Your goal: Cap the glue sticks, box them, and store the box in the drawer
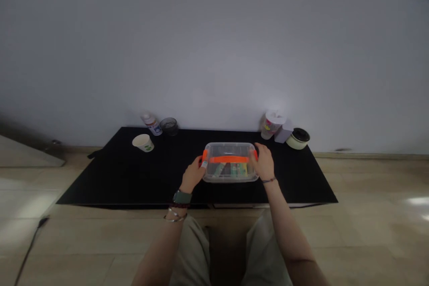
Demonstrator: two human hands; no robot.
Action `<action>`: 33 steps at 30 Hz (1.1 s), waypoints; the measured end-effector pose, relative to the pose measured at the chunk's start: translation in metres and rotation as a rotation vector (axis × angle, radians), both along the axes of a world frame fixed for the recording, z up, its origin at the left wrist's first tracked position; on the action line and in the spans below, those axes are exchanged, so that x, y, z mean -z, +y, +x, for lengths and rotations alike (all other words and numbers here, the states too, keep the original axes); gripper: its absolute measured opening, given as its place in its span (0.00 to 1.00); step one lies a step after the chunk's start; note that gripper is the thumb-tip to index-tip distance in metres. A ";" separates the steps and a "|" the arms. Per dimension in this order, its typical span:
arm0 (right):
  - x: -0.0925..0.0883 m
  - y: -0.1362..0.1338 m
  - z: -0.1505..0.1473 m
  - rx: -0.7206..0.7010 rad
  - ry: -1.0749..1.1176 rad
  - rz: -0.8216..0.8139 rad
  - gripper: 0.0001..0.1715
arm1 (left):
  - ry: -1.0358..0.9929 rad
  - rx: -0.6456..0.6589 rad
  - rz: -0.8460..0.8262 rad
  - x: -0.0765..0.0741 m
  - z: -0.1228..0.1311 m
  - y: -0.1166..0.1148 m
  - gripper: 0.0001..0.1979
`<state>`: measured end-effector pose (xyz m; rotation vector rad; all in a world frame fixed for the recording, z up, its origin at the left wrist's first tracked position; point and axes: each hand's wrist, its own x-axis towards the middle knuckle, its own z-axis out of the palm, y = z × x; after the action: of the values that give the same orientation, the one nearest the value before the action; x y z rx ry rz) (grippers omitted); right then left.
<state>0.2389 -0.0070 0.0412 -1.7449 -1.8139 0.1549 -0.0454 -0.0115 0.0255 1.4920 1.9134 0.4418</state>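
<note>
Head view: left hand (192, 175) and right hand (264, 163) close narrowly on orange end clips (204, 157) of a clear box (229, 172), lid (221, 149) on, mid-worktop (134, 178).

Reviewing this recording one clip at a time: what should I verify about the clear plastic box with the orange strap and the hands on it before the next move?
1. Left hand on the orange plastic clip at the box's left end: ok.
2. Right hand on the box's right end: ok.
3. Clear plastic box level on the black rectangular table: ok.
4. Orange strap across the lid fastened: cannot tell.
5. Coloured items inside the box identifiable: cannot tell, blurred.
6. White paper cup with green print, tipped on its side, apart from the box: ok.
</note>
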 end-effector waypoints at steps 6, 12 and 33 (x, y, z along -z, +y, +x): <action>0.004 -0.008 0.016 0.091 -0.039 -0.373 0.23 | 0.268 0.047 -0.041 -0.018 0.012 0.002 0.23; 0.003 -0.010 0.018 0.083 0.024 -0.415 0.21 | 0.453 0.112 -0.054 -0.032 0.020 -0.002 0.22; 0.011 0.000 0.010 0.028 0.033 0.033 0.20 | 0.273 0.086 0.022 -0.019 0.009 -0.001 0.18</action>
<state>0.2492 -0.0067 0.0299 -1.7343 -1.7582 0.1402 -0.0360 -0.0130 0.0449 1.7149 2.0450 0.2297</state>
